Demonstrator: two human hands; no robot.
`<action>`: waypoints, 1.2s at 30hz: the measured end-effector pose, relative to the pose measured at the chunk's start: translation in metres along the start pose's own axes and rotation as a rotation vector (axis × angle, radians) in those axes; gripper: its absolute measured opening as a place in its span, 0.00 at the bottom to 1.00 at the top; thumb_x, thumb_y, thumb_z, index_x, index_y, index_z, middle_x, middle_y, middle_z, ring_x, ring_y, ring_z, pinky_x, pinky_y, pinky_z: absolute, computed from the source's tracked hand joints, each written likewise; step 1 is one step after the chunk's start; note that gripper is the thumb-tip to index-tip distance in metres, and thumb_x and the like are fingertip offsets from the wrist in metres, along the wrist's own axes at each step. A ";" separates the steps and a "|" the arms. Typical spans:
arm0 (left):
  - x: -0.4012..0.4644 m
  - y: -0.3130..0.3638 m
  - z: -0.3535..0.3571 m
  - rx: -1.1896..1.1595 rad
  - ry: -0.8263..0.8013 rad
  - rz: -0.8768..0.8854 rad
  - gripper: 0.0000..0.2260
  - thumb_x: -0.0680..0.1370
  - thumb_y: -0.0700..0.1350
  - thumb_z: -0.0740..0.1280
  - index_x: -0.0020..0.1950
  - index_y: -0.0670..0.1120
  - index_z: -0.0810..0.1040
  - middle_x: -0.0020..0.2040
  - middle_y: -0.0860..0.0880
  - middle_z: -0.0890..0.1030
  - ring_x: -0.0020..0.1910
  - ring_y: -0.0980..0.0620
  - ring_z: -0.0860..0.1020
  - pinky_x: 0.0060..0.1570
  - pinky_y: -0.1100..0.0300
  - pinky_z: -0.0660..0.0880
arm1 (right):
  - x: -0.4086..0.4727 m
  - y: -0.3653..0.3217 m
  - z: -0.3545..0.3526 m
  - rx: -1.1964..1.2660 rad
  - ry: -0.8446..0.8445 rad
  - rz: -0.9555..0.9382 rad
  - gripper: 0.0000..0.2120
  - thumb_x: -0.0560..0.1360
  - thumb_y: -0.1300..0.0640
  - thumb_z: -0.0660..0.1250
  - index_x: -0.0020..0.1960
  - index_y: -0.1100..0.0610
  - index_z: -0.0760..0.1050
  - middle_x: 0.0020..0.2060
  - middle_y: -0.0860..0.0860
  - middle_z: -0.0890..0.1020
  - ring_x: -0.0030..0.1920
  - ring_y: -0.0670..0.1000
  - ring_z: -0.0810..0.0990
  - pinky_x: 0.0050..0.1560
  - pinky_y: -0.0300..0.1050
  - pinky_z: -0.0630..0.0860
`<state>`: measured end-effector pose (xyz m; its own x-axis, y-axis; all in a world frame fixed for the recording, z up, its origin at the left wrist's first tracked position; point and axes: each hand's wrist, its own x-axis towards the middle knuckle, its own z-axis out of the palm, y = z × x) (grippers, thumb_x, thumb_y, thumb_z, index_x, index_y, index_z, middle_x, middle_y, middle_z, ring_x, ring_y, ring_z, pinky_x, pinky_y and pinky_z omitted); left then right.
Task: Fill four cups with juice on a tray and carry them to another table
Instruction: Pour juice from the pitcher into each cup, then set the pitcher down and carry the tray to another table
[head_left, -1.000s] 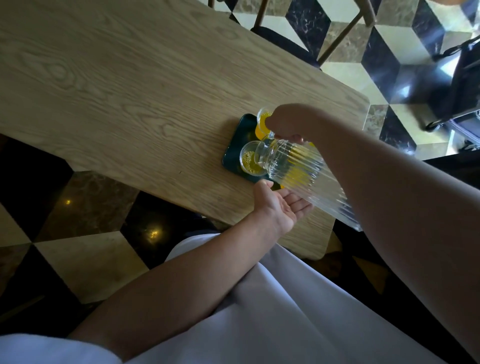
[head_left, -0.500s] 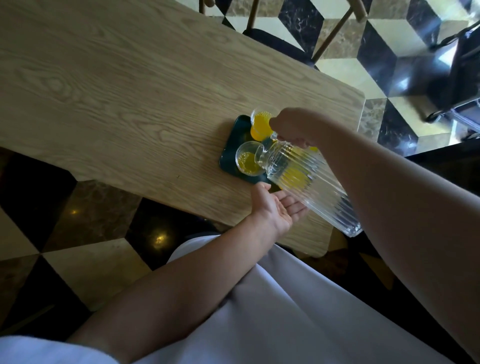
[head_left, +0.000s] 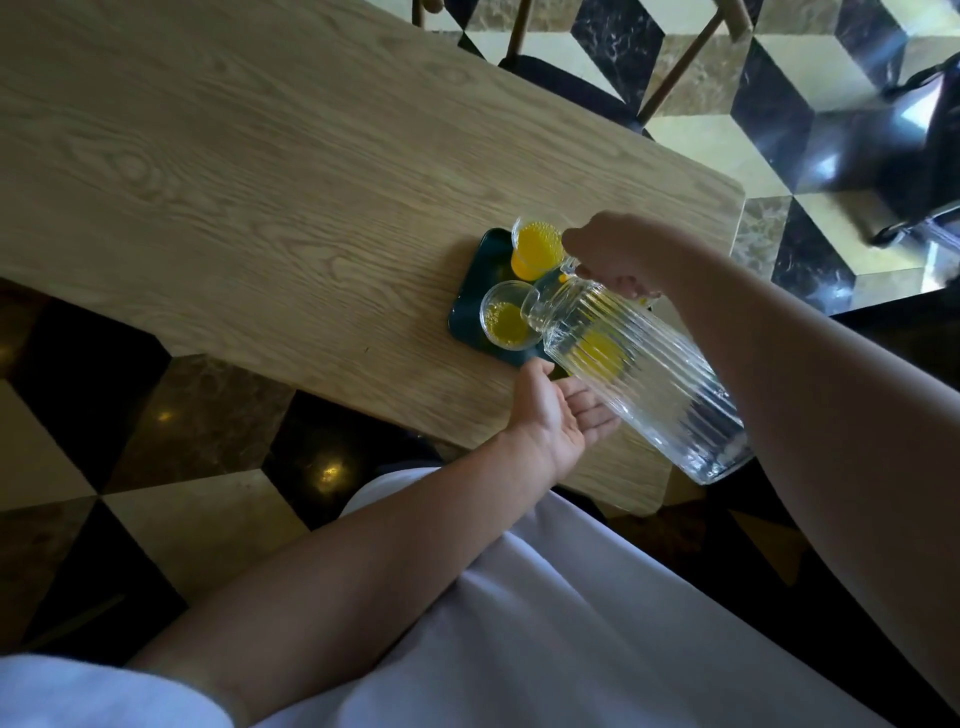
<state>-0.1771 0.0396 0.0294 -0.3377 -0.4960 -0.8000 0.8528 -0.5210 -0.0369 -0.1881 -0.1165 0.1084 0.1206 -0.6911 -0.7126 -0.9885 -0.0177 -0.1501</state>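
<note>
A dark green tray (head_left: 470, 291) lies near the wooden table's (head_left: 260, 182) front edge. On it a far cup (head_left: 535, 249) is full of orange juice, and a near cup (head_left: 506, 319) holds a little juice at its bottom. My right hand (head_left: 613, 254) grips the neck of a ribbed glass pitcher (head_left: 639, 374), tipped steeply with its spout over the near cup; little juice shows inside. More yellow shows through the pitcher; cups behind it are hidden. My left hand (head_left: 558, 410) rests palm up on the table beside the tray, under the pitcher, fingers apart.
A wooden chair (head_left: 576, 78) stands at the table's far side. The floor (head_left: 727, 140) has a black, cream and brown cube pattern. A dark piece of furniture with metal legs (head_left: 914, 171) stands at the far right. The table's right corner (head_left: 727, 192) is close to the tray.
The pitcher has stayed tipped over the near cup and its tilt has grown slightly. My left hand has held its place under it. The view has shifted a little.
</note>
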 end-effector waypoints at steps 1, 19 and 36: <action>-0.002 0.001 0.000 0.040 0.003 0.013 0.27 0.81 0.55 0.49 0.66 0.35 0.72 0.55 0.36 0.78 0.68 0.35 0.72 0.71 0.43 0.66 | 0.002 0.002 -0.001 0.016 -0.003 0.041 0.19 0.83 0.56 0.52 0.34 0.57 0.66 0.25 0.53 0.68 0.22 0.49 0.64 0.26 0.35 0.59; -0.051 0.116 0.017 0.410 0.037 0.654 0.28 0.83 0.52 0.48 0.74 0.32 0.64 0.74 0.31 0.61 0.74 0.37 0.66 0.72 0.49 0.67 | -0.016 -0.027 -0.065 0.875 0.060 -0.332 0.20 0.79 0.58 0.60 0.28 0.54 0.70 0.21 0.49 0.68 0.23 0.48 0.62 0.25 0.39 0.59; -0.043 0.254 -0.018 0.547 0.280 0.852 0.11 0.84 0.44 0.50 0.50 0.52 0.70 0.50 0.49 0.75 0.57 0.50 0.73 0.63 0.58 0.69 | 0.060 -0.127 -0.011 1.143 0.087 -0.364 0.18 0.70 0.56 0.61 0.22 0.51 0.69 0.26 0.53 0.66 0.27 0.50 0.61 0.35 0.50 0.55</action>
<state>0.0609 -0.0588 0.0433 0.4537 -0.7039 -0.5465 0.4452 -0.3522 0.8232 -0.0561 -0.1632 0.0924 0.3262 -0.8257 -0.4602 -0.2401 0.3985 -0.8852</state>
